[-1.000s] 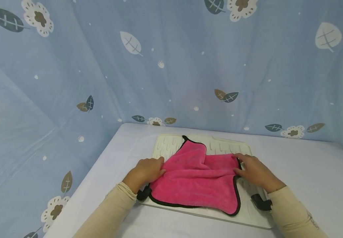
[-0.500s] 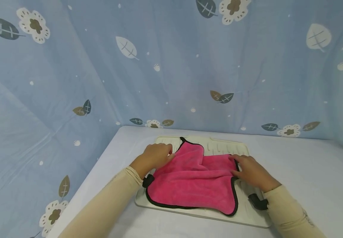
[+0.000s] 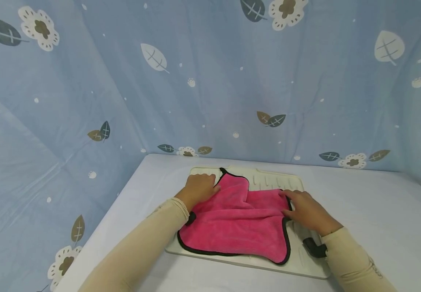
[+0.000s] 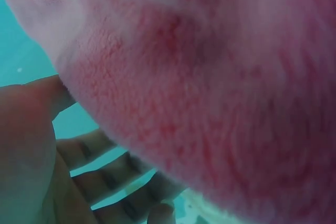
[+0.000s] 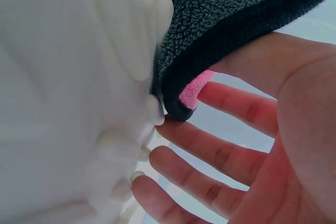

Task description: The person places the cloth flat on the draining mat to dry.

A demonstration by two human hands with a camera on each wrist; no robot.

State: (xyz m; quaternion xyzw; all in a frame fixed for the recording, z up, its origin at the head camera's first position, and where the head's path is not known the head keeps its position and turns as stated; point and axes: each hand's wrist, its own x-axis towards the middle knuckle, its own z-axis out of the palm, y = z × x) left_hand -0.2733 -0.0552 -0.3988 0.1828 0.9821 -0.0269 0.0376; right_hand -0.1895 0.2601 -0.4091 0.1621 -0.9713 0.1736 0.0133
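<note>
A pink plush cloth with a black border [image 3: 232, 233] lies rumpled over a cream ridged mat [image 3: 276, 182]; one fold crosses its middle. My left hand [image 3: 200, 187] is at the cloth's upper left edge. In the left wrist view, its thumb and fingers [image 4: 107, 174] reach beneath the pink pile [image 4: 184, 108], tips hidden. My right hand [image 3: 307, 209] rests at the cloth's right edge. In the right wrist view, its thumb lies along the black border [image 5: 231, 45], with a grey underside showing, and its spread fingers [image 5: 220, 150] meet the mat's raised ridges.
Under the mat is a white-covered table [image 3: 371, 211]. A blue curtain [image 3: 218, 93] printed with leaves and flowers hangs behind it and along the left. Black fittings [image 3: 314, 248] sit at both wrists, and beige sleeves [image 3: 353, 259] cover the forearms.
My left hand has moved up and right along the cloth's left edge, from its lower side to near the top corner. The right hand and the cloth look much the same.
</note>
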